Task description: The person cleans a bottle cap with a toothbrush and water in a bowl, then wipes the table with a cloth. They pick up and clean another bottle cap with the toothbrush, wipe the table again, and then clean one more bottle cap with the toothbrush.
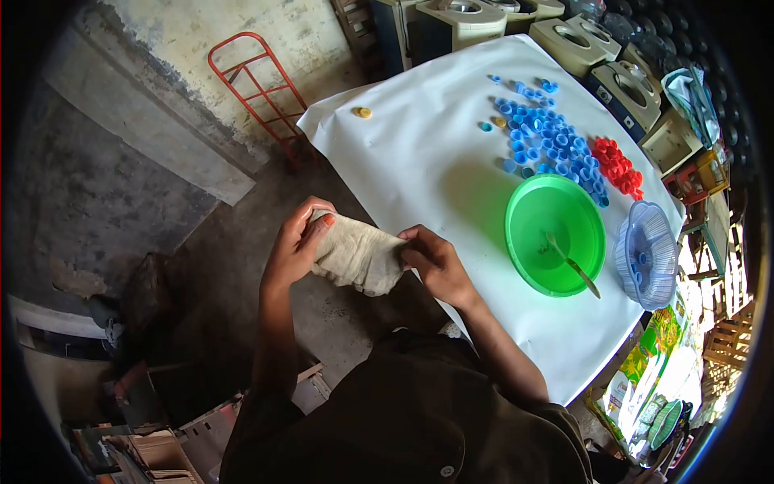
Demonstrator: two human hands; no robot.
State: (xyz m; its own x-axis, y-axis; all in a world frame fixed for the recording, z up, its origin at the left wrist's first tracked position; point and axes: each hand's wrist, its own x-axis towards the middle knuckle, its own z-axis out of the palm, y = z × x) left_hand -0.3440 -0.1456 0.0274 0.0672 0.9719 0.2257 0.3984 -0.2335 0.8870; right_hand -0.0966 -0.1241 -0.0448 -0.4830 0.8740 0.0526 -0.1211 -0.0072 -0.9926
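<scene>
A pale, wrinkled cloth (359, 256) is stretched between my two hands, beside the left edge of the white-covered table (427, 161). My left hand (298, 242) grips its left end, thumb on top. The fingers of my right hand (435, 262) pinch its right end. To the right of my right hand stands a green basin (516, 242) with a spoon-like utensil (582, 276) leaning in it. Many blue bottle caps (556, 141) lie loose behind the basin, next to a pile of red caps (618, 168).
A clear bluish bowl (647, 256) with a few blue caps stands at the table's right edge. Yellow caps (364, 113) lie near the far left corner. Beyond are a red metal hand truck (262, 93) and white-and-dark casings (463, 28). Cardboard (161, 458) is at lower left.
</scene>
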